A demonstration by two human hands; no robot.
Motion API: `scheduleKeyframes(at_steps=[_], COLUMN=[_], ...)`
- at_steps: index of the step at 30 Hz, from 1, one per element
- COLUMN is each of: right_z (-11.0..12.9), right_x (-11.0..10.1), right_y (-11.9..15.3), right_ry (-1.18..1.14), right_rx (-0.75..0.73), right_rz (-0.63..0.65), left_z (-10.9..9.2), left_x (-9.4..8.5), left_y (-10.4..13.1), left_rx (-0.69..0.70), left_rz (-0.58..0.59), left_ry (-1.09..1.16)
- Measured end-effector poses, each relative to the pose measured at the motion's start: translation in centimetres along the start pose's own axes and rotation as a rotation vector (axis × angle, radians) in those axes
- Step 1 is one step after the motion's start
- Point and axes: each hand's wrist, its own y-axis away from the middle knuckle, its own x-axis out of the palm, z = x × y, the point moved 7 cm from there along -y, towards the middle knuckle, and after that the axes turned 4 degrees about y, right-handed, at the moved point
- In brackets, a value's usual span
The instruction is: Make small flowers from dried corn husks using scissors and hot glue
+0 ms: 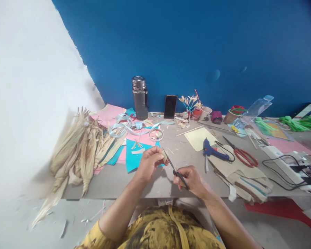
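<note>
My left hand (150,162) pinches a small piece of dried corn husk (165,158) above the front of the table. In my right hand (190,180) is a pair of black-handled scissors (174,169), its blades pointing up and left beside the husk piece. Whether the blades touch the husk I cannot tell. Just beyond my left hand lie blue paper (131,165) and a roll of tape (156,135). A large bundle of dried corn husks (85,152) is heaped at the left end of the table.
A grey flask (140,100) and a phone (170,107) stand against the blue wall, near husk flowers (190,103). On the right lie a blue glue gun (215,152), red-handled scissors (245,155), a folded cloth (248,186) and a power strip (285,164) with black cables.
</note>
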Motion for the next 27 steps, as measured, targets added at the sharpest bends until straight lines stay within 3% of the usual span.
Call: scheduleKeyframes(at_steps=[10,14,16,20,27], right_z=[-0.8,0.2,0.8,1.6,2.9], right_x=[-0.1,0.1,0.0,-0.6,-1.3], right_y=[0.3,0.4,0.1,-0.9,-1.9], right_ry=[-0.035,-0.061,-0.141,-0.310,-0.362], right_rx=[0.053,-0.027,-0.052,-0.065,-0.107], right_rz=[0.026,0.018,-0.051,-0.319,-0.589], left_z=[-0.7,-0.3,0.3,1.8,3.1], left_x=[-0.1,-0.5,-0.8,-0.2,1.4], left_y=[0.4,0.3,0.2,0.3,1.1], left_rx=[-0.053,-0.092,-0.108,-0.138,-0.136], left_rz=[0.071,-0.015,-0.083,-0.157,-0.153], left_ry=[-0.063,0.057,0.137,0.281,0.341])
